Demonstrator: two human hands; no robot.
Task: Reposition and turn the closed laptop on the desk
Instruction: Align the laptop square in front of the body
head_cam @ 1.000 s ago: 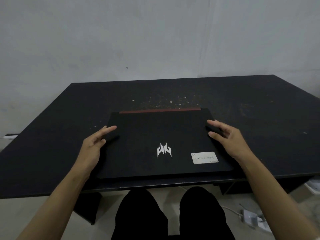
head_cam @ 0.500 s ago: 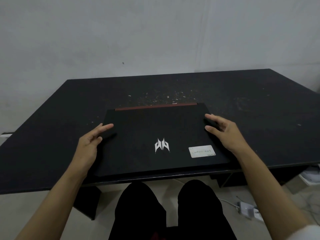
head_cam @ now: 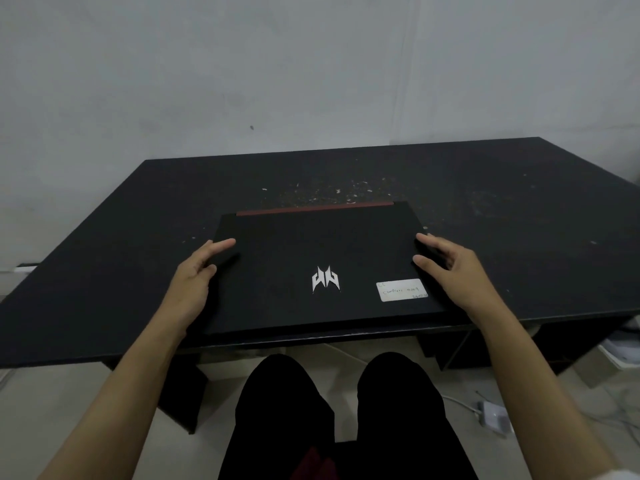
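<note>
1. Nearest: black-trousered knees [head_cam: 346,410] under the desk [head_cam: 104,271] edge, below both grips.
2. Left grip [head_cam: 194,282] and right grip [head_cam: 453,275] half open, fingers spread, pressed against the side edges of the closed laptop [head_cam: 311,251]; nothing lifted.
3. Between the grips: laptop flat near the desk's front edge, lid matte black, silver logo [head_cam: 325,279], white handwritten label [head_cam: 401,290] just inside the right grip.
4. Probably stiff, fairly heavy, slow to slide on the matte top; best held at both side edges.
5. Beyond the fingertips: red hinge strip [head_cam: 315,208], then pale flecks [head_cam: 329,192] on the worn desk.
</note>
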